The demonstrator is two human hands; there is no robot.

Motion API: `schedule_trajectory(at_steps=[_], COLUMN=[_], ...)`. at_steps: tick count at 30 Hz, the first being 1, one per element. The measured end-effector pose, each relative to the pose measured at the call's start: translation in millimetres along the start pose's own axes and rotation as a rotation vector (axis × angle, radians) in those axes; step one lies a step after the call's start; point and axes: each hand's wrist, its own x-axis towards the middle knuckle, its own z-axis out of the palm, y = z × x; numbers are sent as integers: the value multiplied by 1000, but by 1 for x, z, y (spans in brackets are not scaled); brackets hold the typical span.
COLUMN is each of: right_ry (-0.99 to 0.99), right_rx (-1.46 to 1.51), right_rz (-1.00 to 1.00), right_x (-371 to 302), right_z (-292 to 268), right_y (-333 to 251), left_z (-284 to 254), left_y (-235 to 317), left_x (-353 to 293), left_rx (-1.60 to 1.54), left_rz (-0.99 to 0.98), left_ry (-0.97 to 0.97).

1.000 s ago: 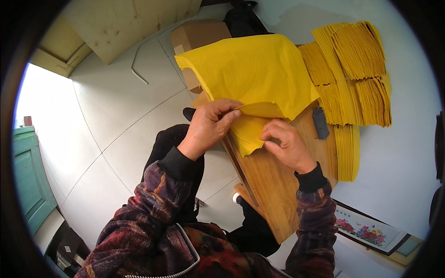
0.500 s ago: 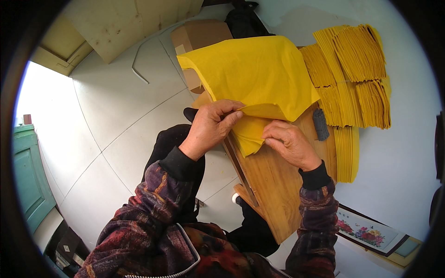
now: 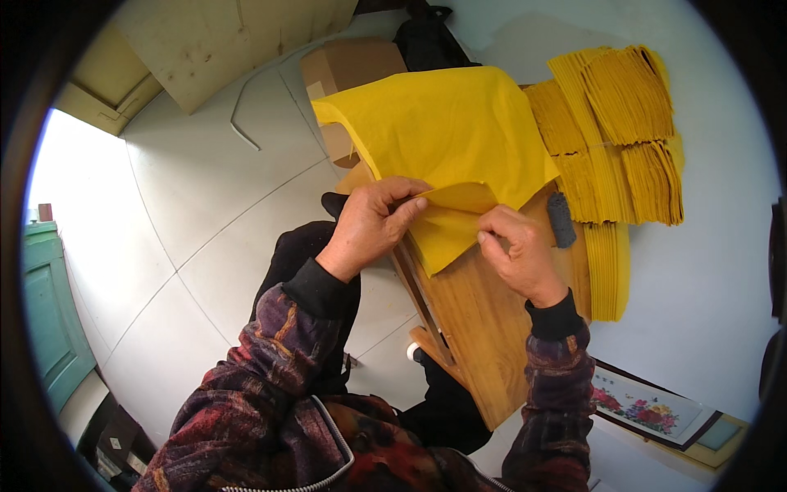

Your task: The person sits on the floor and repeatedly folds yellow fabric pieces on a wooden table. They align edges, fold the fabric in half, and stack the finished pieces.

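Note:
A large yellow cloth (image 3: 443, 123) is draped over the wooden table (image 3: 500, 328), its near edge folded up into a flap. My left hand (image 3: 373, 221) is closed, with the flap's left end pinched between thumb and forefinger. At the other end of the flap, my right hand (image 3: 520, 250) is closed, thumb against curled forefinger. Its fingers are close against the cloth's edge. Whatever is between them is too small or hidden to make out. A pointed lower corner of the cloth hangs between the two hands over the tabletop.
Several stacks of folded yellow cloth (image 3: 627, 98) lie at the table's right side. A dark grey fuzzy block (image 3: 561, 220) rests beside my right hand. Behind the cloth stand a cardboard box (image 3: 352, 61) and a black bag (image 3: 430, 41). A framed flower picture (image 3: 648, 406) is at lower right.
My right hand has moved a little right, away from the cloth's lower corner. That corner now hangs flatter, and the flap looks straighter. My left hand keeps its pinch in place.

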Motion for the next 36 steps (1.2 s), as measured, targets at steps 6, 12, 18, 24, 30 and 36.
schedule_trajectory(at_steps=[6,12,18,24,30,36], right_ry=[187,505,146,145,65,-91], right_rx=[-203,-314,-396,-397,-190,-57], right_rz=[-68,-170,-149,-246,-212,-161], right_x=[14,-7,-38,-29,-16,-5], right_z=[-5,11,45,47,32,19], right_y=[-11,-7,7,17,20,24], left_z=[0,5,5,5,4,3], left_y=[-3,-4,-2,0,0,1], left_x=[0,0,-1,-1,-1,-1], left_rx=[-9,45,7,0,-1,-11], left_rz=[115,49,7,18,0,-12], left_ry=[0,57,65,64,50,41])
